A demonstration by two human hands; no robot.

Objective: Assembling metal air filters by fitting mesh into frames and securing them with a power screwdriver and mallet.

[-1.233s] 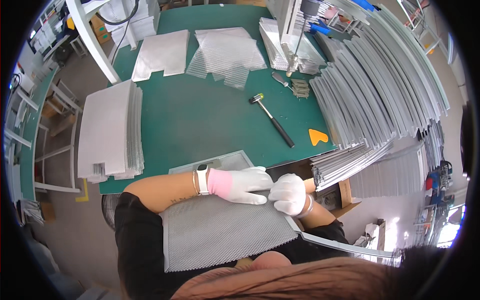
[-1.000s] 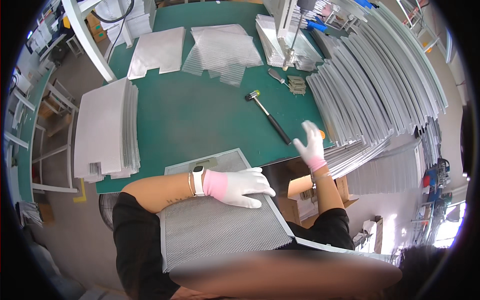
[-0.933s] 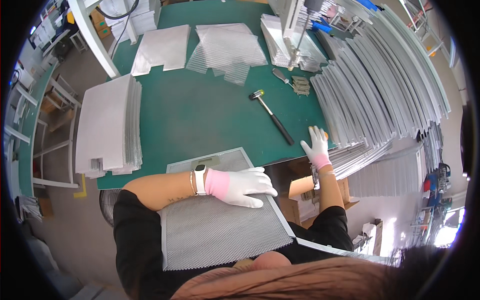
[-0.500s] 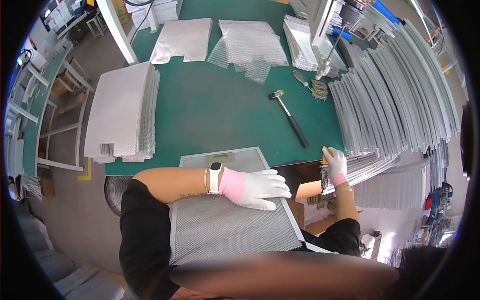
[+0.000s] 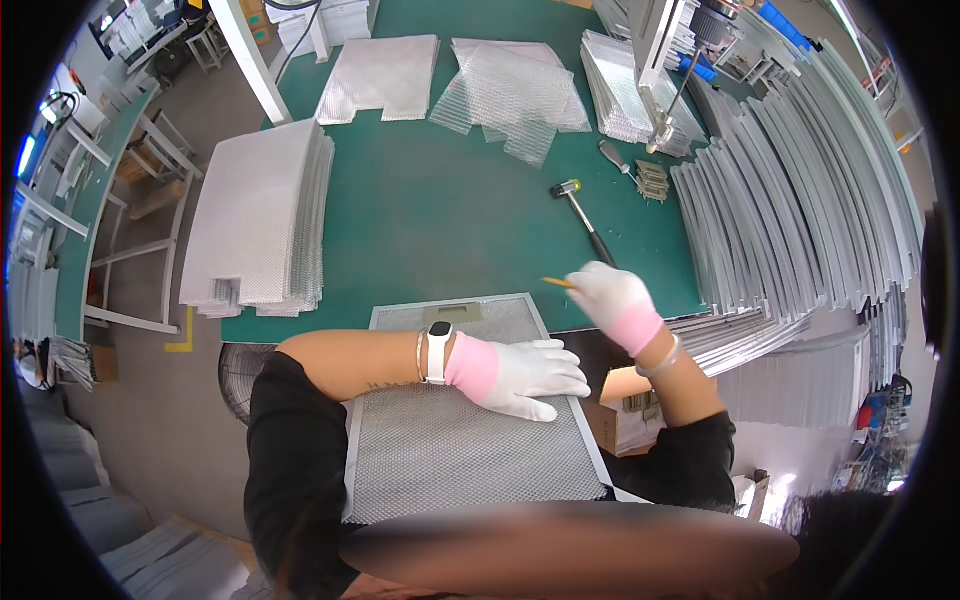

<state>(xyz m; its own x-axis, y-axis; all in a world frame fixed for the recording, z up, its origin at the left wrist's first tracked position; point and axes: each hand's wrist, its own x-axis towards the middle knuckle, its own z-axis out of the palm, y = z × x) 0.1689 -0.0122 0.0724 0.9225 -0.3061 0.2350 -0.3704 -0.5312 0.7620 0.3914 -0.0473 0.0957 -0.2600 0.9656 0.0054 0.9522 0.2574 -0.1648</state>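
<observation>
Before me lies a framed metal mesh panel [image 5: 470, 455] with a thin light frame. A recessed pull [image 5: 452, 313] sits near its far edge. My left hand [image 5: 530, 380], in a white glove with a pink cuff, rests palm down on the panel's right part, fingers outstretched. My right hand [image 5: 612, 298], gloved alike, is raised beyond the panel's right far corner and closed around a thin yellow tool [image 5: 557, 282]. Only its tip shows past the fingers, so its kind is unclear. Just behind that hand, a small mallet [image 5: 580, 215] with a black grip lies on the green table [image 5: 420, 220].
Stacked mesh sheets [image 5: 250, 210] stand at the left table edge, with more sheets [image 5: 380, 75] and loose mesh pieces [image 5: 515, 90] at the back. A screwdriver [image 5: 615, 155] and small metal parts [image 5: 652, 180] lie by a press [image 5: 660, 125]. Frame strips [image 5: 780, 200] crowd the right side.
My right hand has moved left and inward from beside the strips at the right edge, carrying the yellow tool. My left hand stays on the panel. The view has shifted slightly.
</observation>
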